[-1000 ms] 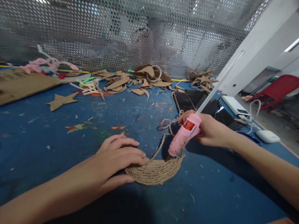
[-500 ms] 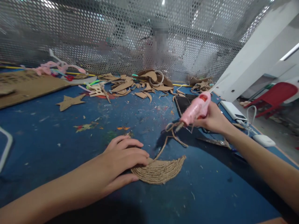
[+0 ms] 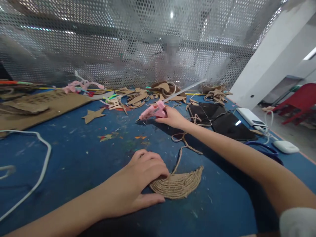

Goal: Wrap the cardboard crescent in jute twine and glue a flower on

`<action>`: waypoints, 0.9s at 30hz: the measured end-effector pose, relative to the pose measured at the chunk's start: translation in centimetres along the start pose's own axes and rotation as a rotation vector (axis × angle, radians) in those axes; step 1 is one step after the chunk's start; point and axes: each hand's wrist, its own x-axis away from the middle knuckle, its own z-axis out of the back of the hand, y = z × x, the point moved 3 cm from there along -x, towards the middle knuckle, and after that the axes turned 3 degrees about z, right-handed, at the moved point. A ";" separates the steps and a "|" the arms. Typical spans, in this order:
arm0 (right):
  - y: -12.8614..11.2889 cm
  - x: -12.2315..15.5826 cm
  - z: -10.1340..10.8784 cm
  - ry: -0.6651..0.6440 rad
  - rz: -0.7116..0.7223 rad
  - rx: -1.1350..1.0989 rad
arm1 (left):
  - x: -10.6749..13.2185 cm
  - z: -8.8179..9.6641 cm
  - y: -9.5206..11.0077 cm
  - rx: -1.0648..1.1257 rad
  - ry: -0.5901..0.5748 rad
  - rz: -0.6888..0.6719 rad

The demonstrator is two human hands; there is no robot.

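Observation:
A crescent-shaped cardboard piece [image 3: 179, 187] lies on the blue table, its face covered with curved rows of brown twine. My left hand [image 3: 145, 181] grips its left end, fingertips on the upper edge and thumb along the lower one. From under those fingers a loose length of twine [image 3: 178, 161] runs up and away. Farther out, my right hand [image 3: 174, 118] is wrapped round the handle of a pink hot glue gun [image 3: 150, 111]. Its nozzle points left and slightly down, close above the table, and a long translucent glue stick [image 3: 185, 90] sticks out behind.
Beyond the hands are a cardboard star [image 3: 93, 115], a large cardboard sheet [image 3: 66, 103] and cardboard scraps [image 3: 138, 97]. At right lie a black glossy device [image 3: 230, 125], a white power bank [image 3: 250, 117], blue handles [image 3: 264, 148] and a white case [image 3: 285, 146]. A white cable [image 3: 45, 161] curves at left.
My right hand has carried the glue gun left and away from the crescent, off the twine. The camera view has turned left. My left hand stays on the crescent.

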 end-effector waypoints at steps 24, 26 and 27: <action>-5.2 16.1 5.3 -0.416 0.376 -0.081 | -0.7 -0.8 0.2 0.042 0.045 0.052; -5.2 16.1 5.2 -0.422 0.341 -0.097 | -0.8 -0.9 0.1 0.047 0.035 0.062; -5.2 16.1 5.2 -0.425 0.322 -0.104 | -0.8 -0.9 0.0 0.051 0.031 0.067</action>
